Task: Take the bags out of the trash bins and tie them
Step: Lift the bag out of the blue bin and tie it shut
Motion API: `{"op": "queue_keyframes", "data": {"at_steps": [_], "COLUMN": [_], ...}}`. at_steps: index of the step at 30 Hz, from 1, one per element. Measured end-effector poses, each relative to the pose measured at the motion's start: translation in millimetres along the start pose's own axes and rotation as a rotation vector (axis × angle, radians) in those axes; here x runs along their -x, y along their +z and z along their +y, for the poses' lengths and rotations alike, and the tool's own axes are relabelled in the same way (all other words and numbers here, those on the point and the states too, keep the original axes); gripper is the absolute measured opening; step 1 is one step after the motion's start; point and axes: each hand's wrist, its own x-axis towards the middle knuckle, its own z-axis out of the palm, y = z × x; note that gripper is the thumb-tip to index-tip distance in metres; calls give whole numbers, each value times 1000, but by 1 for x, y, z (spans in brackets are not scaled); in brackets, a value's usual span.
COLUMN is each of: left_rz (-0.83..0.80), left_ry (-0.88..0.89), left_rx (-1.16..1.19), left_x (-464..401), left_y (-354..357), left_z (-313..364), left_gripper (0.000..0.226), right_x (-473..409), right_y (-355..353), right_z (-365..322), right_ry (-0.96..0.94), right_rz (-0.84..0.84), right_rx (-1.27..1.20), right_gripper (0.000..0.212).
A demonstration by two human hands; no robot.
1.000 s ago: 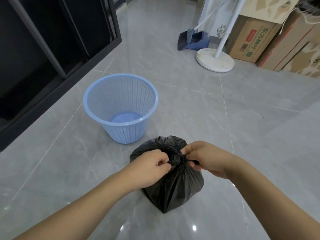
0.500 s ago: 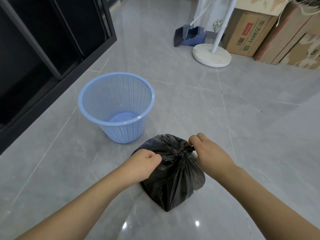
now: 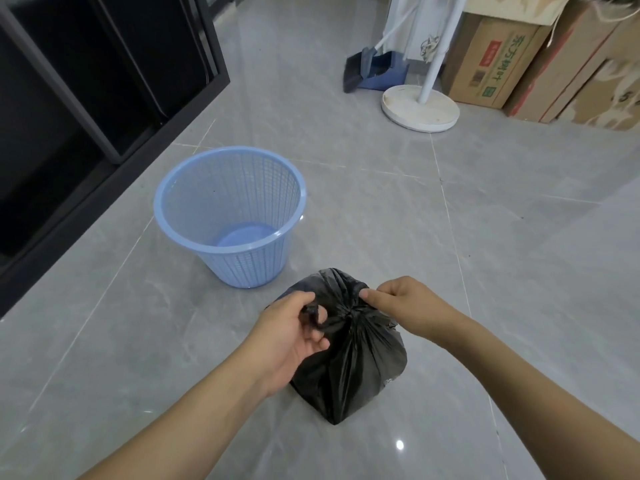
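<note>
On the grey floor, just in front of the empty blue bin, we work the neck of a black bag. Our left hand pinches one tail of film, our right hand pinches the gather beside the knot. The plastic looks thin, soft and slippery; the twisted neck offers the surest hold.

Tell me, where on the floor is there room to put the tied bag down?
Bare tiles lie right of the black bag, up to the white round stand base, and left of it, between the blue bin and the dark cabinet frame. It is crowded by the cardboard boxes and the dustpan.
</note>
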Motion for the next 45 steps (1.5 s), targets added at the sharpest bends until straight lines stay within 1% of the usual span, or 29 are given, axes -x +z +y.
{"op": "queue_keyframes", "data": {"at_steps": [3, 6, 8, 9, 11, 13, 15, 17, 19, 20, 21, 22, 24, 26, 27, 29, 32, 34, 35, 37, 38, 41, 43, 45], "left_rz": [79, 148, 185, 200, 223, 205, 179, 200, 248, 265, 276, 284, 290, 285, 271, 216, 140, 126, 118, 93, 80, 48, 54, 71], "left_ry": [-30, -65, -81, -74, 7, 138, 249, 365, 480, 524, 550, 558, 561, 546, 544, 529, 497, 492, 471, 360, 293, 178, 184, 240], "left_rx": [-188, -295, -344, -406, -677, -1023, -1302, -1481, -1683, -1796, -1879, -1917, -1898, -1811, -1773, -1716, -1601, -1582, -1588, -1584, -1561, -1484, -1493, -1525], "left_x": [-3, -5, -7, -9, -10, -7, -4, -1, 0, 1, 1, 1, -1, -3, -5, -6, -7, -8, -9, -11, -13, -16, -16, -16], "left_y": [-2, -17, -25, -27, -27, -28, -31, -32, -33, -33, -33, -33, -33, -32, -31, -29, -28, -31, -32, -36, -38, -42, -44, -45], "left_z": [-7, -11, -17, -20, -28, -36, -42, -42, -37, -34, -32, -31, -32, -34, -35, -38, -39, -38, -37, -36, -35, -27, -21, -15], "left_gripper": [22, 21, 20, 21, 20, 16, 16, 15, 8, 9, 13, 19, 24, 22, 23, 26, 32, 36, 38, 41, 42, 43, 43, 42], "right_x": [-3, -2, 0, 0, -2, -4, -6, -5, -3, -1, 1, 3, 6, 7, 7, 5, 4, 4, 4, 4, 5, 7, 6, 5], "right_y": [-9, -17, -15, -14, -12, -10, -8, -7, -8, -9, -10, -10, -8, -5, -4, -1, 4, 3, 2, -1, -3, -5, -8, -12], "right_z": [7, 29, 45, 50, 52, 46, 38, 33, 30, 28, 26, 22, 14, 5, 3, 1, 5, 11, 16, 26, 30, 36, 33, 29], "right_ry": [-7, 74, 129, 144, 136, 97, 50, 25, 23, 23, 16, 0, -23, -16, -12, -1, 14, 34, 56, 122, 154, 209, 222, 230], "right_rz": [68, 108, 99, 95, 85, 71, 68, 59, 17, -16, -46, -66, -93, -125, -142, -179, -243, -264, -265, -238, -223, -222, -244, -264], "right_rx": [-109, -66, -37, -14, 86, 267, 434, 484, 499, 513, 534, 559, 613, 678, 703, 712, 646, 556, 463, 236, 167, 106, 38, -88], "right_gripper": [50, 52, 55, 56, 54, 50, 51, 49, 34, 24, 20, 22, 36, 52, 54, 48, 39, 37, 37, 39, 40, 40, 42, 43]}}
